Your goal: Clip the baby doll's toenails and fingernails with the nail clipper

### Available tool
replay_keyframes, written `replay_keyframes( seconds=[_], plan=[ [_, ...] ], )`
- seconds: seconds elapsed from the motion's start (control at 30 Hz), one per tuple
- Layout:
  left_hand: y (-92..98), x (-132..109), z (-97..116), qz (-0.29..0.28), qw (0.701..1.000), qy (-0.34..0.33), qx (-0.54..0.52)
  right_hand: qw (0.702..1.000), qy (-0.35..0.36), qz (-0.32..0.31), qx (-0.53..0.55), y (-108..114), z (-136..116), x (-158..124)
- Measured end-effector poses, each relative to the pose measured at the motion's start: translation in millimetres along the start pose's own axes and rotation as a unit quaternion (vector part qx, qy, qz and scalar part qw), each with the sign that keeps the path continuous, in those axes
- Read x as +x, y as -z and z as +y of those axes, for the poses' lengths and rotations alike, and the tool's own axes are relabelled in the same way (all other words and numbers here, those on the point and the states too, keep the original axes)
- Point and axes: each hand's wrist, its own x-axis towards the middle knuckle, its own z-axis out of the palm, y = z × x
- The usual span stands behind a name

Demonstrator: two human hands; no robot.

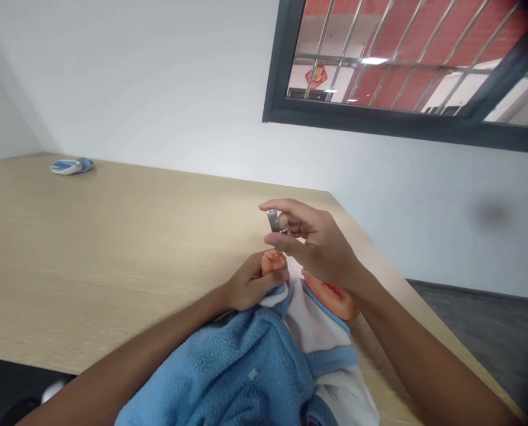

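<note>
At the centre of the frame, above a pale wood-grain desk [113,248], a right hand [321,242] in a firm pinching grip on a small silver metal nail clipper [273,220], thumb and forefinger closed on its sides. Just below the clipper, not touching it, the tiny peach vinyl hand [273,261] of a baby doll [334,302], held inside the closed grip of a left hand [250,283]. Lower centre, the doll lying on the desk, in a fluffy blue fleece jacket [219,367] over white clothes with blue trim, its peach head partly hidden under the right hand. Upper left of the frame, on the far end of the desk, a crumpled blue-and-white cloth [71,166]. Upper right, a dark-framed window [405,71] with steel bars, set in a white wall [157,77]. Lower right, dark grey floor [489,337] beyond the desk's edge.
</note>
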Motion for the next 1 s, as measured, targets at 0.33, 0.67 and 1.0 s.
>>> replay_keyframes(
  seconds=[0.33, 0.67, 1.0],
  plan=[
    [-0.2, -0.2, 0.2, 0.001, 1.0, 0.004, 0.008, 0.998, 0.024, 0.04, -0.03, -5.5, -3.3, -0.8],
    [-0.2, -0.7, -4.6, 0.003, 1.0, 0.017, 0.003, 0.997, 0.044, 0.001, -0.063, -0.4, -4.4, -2.7],
    [0.0, -1.3, -1.0, 0.008, 0.999, 0.03, 0.013, 0.996, 0.041, 0.014, -0.076, -3.8, -6.5, -1.3]
  ],
)
